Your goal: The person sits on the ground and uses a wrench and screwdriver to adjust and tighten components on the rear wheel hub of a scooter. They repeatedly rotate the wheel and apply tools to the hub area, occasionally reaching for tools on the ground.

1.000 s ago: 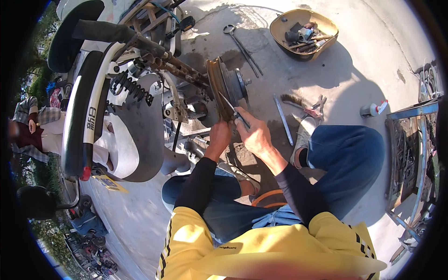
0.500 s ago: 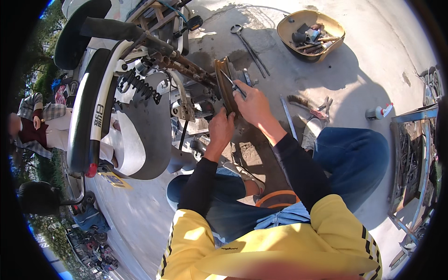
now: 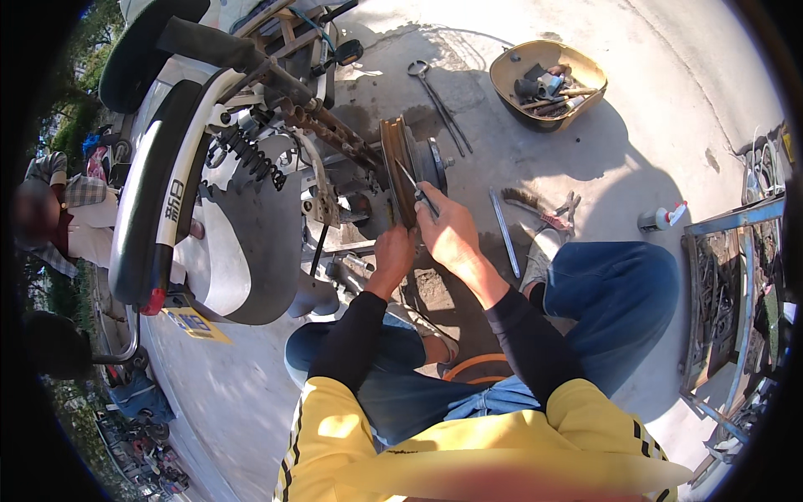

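Note:
A rusty brown wheel rim [image 3: 398,159] stands on edge beside the scooter's frame, in front of me. My right hand [image 3: 452,238] is closed round the dark handle of a thin tool that looks like a screwdriver [image 3: 407,173]. Its slim metal shaft reaches into the rim's channel. At the near lower end of the rim, my left hand [image 3: 393,258] is curled with thumb and fingers gripping the edge. Part of those fingers is hidden behind the rim. A round metal hub part [image 3: 435,159] shows on the rim's right side.
The white and grey scooter [image 3: 251,243] lies close on my left. Right of the rim are long-handled metal tongs [image 3: 439,109], a metal bar [image 3: 504,230], a brush [image 3: 520,198] and pliers [image 3: 570,209]. A tool bowl [image 3: 506,74], a small bottle [image 3: 657,219] and a metal rack [image 3: 736,216] stand further right.
My right hand and its tool have moved slightly nearer to me along the rim. My left hand keeps its place at the rim's lower end. The whole view has shifted a little.

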### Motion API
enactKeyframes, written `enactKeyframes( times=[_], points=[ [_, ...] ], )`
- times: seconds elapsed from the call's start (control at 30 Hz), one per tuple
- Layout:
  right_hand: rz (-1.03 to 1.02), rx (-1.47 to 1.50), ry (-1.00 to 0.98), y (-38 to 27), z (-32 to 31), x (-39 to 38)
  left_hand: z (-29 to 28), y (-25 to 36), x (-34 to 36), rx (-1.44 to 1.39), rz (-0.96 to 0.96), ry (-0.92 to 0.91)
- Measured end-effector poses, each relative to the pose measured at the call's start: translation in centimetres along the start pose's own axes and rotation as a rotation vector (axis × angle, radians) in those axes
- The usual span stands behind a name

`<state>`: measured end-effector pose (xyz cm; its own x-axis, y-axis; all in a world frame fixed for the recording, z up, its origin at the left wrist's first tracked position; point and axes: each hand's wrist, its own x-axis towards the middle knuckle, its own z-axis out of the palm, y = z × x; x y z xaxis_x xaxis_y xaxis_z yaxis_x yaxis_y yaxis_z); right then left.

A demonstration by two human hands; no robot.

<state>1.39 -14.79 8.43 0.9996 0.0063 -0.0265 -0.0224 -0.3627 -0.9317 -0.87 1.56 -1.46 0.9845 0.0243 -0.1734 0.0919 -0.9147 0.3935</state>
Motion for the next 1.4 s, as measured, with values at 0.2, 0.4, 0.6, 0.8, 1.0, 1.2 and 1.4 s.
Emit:
enactKeyframes(
  times=[0.2,0.4,0.6,0.8,1.0,1.2,1.4],
  points=[
    [-0.024,-0.055,-0.02,0.3,-0.6,1.8,-5.4,3.8,-0.9,-0.052,0.019,0.057],
    [-0.026,-0.088,0.001,-1.6,-0.7,4.7,-4.4,3.4,0.7,-0.161,0.087,0.229],
    [0.029,-0.048,-0.015,-1.2,-0.1,-1.9,-2.8,1.9,-0.2,-0.023,0.032,0.079],
    [-0.242,-0.66,0.024,-2.1,0.8,3.7,-0.9,1.2,0.1,-0.005,0.067,0.086],
    [-0.207,-0.844,-0.044,-2.3,1.4,-3.2,-1.7,1.3,0.0,-0.029,0.072,0.047],
    [-0.207,-0.952,-0.023,-3.8,2.7,1.6,-2.8,1.2,-0.3,-0.1,0.072,0.048],
    [-0.164,-0.941,-0.041,-5.1,2.7,-2.2,-4.4,2.0,-0.2,-0.2,0.101,0.18]
  ],
)
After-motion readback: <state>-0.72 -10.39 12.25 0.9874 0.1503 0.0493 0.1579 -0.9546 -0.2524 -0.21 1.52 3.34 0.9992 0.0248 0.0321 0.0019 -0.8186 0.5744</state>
